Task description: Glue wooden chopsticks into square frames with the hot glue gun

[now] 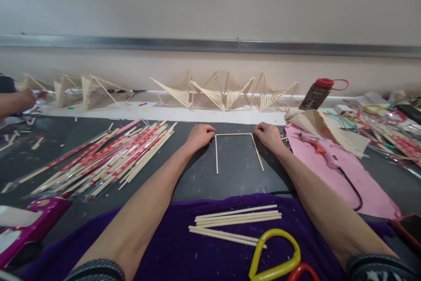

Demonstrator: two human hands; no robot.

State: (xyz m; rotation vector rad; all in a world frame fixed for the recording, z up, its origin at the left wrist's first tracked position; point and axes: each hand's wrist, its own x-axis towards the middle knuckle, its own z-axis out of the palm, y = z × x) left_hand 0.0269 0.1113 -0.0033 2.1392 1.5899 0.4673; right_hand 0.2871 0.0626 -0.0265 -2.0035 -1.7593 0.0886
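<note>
Three thin wooden sticks form a three-sided frame [234,134] on the dark tabletop, its fourth side towards me missing a stick. My left hand [200,136] is closed, with thumb and finger pinched at the frame's left corner. At the right corner my right hand [269,136] pinches in the same way, its other fingers curled in. Below the frame, several loose wooden sticks [237,217] lie on a purple cloth [164,246]. Yellow-handled scissors [297,252] rest beside them. A pink hot glue gun [324,151] lies on pink paper [371,189] to the right.
Fan-shaped stick models [207,97] stand in a row along the wall. Plastic-wrapped stick bundles [112,158] cover the left side, near a magenta object [46,215]. A red-capped bottle [316,94] stands back right. Another person's hand [23,100] is at far left.
</note>
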